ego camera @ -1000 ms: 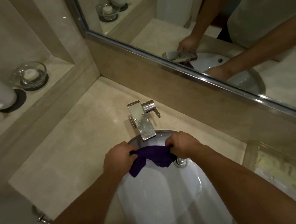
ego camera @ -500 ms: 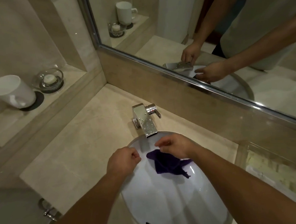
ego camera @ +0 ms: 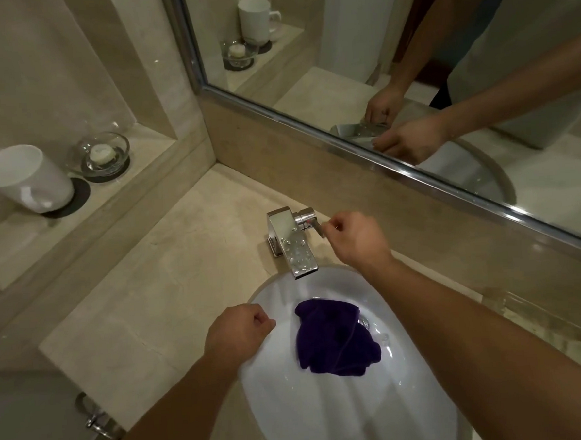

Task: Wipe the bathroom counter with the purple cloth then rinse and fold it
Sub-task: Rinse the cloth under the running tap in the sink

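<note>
A: Quick, right hand [ego camera: 355, 241]?
B: It's pinching the tip of the faucet lever [ego camera: 317, 225] between thumb and forefinger, with the other fingers curling under. I'm reading that as working the water for the rinse. I can't tell if any is flowing.
A: Left hand [ego camera: 236, 333]?
B: It's hovering over the sink [ego camera: 328, 418] rim, fingers curling into a fist and gripping nothing. Probably just waiting close by to grab again.
A: Purple cloth [ego camera: 334, 341]?
B: It's lying bunched in the basin, nobody touching it. It's just beyond the left fingertips and well below the right fingers, and the spout of the faucet [ego camera: 294, 250] is sitting between those fingers and the cloth. It's likely lying there so that water lands on it, freeing a hand for the lever.
A: Anything else?
B: A white mug [ego camera: 24, 178] and a glass dish [ego camera: 103, 153] are sitting on the ledge, far left of both hands.
A: Stage?
B: I'm calling it rinsing, with folding not yet done.
</note>
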Motion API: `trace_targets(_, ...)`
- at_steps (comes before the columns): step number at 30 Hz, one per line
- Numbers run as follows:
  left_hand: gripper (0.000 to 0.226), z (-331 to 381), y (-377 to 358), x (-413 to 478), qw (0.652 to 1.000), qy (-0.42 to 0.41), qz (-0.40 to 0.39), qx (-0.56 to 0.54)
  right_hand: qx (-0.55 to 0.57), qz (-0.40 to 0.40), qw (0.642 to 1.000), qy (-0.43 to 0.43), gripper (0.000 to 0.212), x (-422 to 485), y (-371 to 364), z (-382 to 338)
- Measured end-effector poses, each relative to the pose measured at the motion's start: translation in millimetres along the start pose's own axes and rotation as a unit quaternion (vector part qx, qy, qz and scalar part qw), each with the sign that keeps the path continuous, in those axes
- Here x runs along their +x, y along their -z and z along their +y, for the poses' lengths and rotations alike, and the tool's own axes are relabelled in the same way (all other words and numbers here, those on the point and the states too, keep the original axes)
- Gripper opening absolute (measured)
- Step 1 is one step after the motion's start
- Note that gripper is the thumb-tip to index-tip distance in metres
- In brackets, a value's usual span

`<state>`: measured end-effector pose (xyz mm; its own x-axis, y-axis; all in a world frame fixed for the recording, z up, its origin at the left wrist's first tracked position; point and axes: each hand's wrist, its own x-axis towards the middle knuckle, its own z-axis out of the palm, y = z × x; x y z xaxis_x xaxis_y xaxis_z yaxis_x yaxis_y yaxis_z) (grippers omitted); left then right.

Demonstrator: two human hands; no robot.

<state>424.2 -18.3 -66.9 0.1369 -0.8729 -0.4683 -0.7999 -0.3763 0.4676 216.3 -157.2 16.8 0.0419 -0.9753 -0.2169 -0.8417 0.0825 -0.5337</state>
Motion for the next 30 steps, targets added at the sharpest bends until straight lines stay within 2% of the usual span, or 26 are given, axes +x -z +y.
trace_targets(4, 0.016, -2.3, -4.8, 5.8, 1.000, 0.004, -0.011, -0.001, -0.057, -0.054, 0.997, 0.002, 0.028, 7.8, 1.2, 2.1)
trace_targets(7, 0.020, 1.9, -10.2, 6.5, 1.000, -0.014, -0.021, -0.001, -0.113, -0.052, 0.992, 0.022, 0.022, 12.9, -1.4, 3.6)
trace_targets(10, 0.036, 4.5, -13.9, 6.8, 0.999, -0.020, -0.034, 0.009, -0.179, -0.045, 0.980, 0.067, 0.022, 15.9, -2.0, 2.8)
trace_targets(13, 0.058, 0.5, -16.0, 6.4, 0.999, -0.010, -0.034, 0.013, -0.201, -0.034, 0.977, 0.070, 0.023, 22.0, -0.9, 7.2)
trace_targets(19, 0.063, -7.3, -21.2, 4.9, 1.000, 0.002, -0.016, 0.025, -0.180, -0.009, 0.981, 0.072, 0.027, 29.1, -2.6, 21.3)
trace_targets(22, 0.060, -6.8, -28.6, 5.0, 0.999, 0.003, -0.013, 0.031, -0.098, 0.008, 0.993, 0.067, 0.034, 17.9, -11.4, 33.1)
trace_targets(24, 0.050, -3.5, -33.2, 4.9, 0.999, 0.003, -0.015, 0.032, -0.055, 0.011, 0.997, 0.059, 0.035, 2.4, -21.7, 47.9)
trace_targets(26, 0.037, 1.0, -37.9, 4.9, 0.999, 0.005, -0.027, 0.032, -0.070, -0.027, 0.995, 0.063, 0.029, -16.7, -41.2, 70.2)
trace_targets(28, 0.028, 4.9, -43.4, 5.8, 0.999, 0.011, -0.037, 0.025, -0.124, -0.119, 0.984, 0.048, 0.022, -36.0, -67.3, 93.3)
trace_targets(29, 0.025, 6.5, -46.4, 6.1, 0.999, 0.010, -0.040, 0.022, -0.151, -0.167, 0.974, 0.034, 0.024, -44.1, -82.6, 105.3)
trace_targets(30, 0.023, 7.4, -49.2, 6.9, 0.999, 0.008, -0.042, 0.022, -0.168, -0.210, 0.963, 0.013, 0.034, -51.0, -98.5, 117.0)
